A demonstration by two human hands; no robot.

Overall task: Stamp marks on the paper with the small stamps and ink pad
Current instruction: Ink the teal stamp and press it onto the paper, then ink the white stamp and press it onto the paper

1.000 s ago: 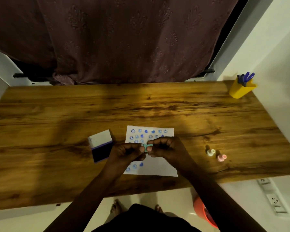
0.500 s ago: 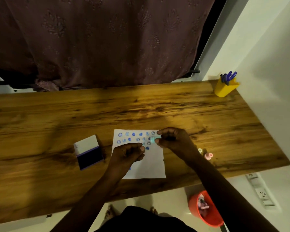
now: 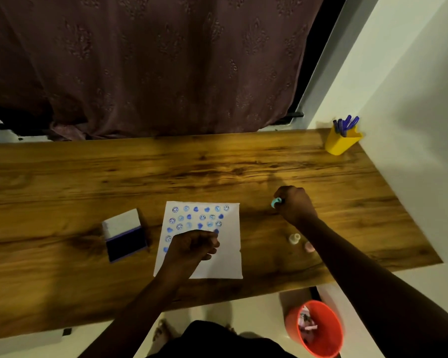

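Wood-grain desk (image 3: 217,166) carries a paper (image 3: 225,257) near its front edge, its upper half covered in blue marks. Left hand (image 3: 192,248), fingers curled in loosely, rests on the paper. Right hand (image 3: 294,204) pinches a teal stamp (image 3: 275,202) toward the desk's right end. Open ink pad (image 3: 125,235) lies left of the paper; two more stamps (image 3: 294,239) stand right of it.

Right hand (image 3: 296,204) (teal stamp (image 3: 275,202) pinched) beside paper (image 3: 225,257)

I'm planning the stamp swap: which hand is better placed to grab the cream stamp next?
Right, probably. The right hand is on the table's right side near the cream stamp, though it holds the teal stamp. The left hand rests fisted on the paper.
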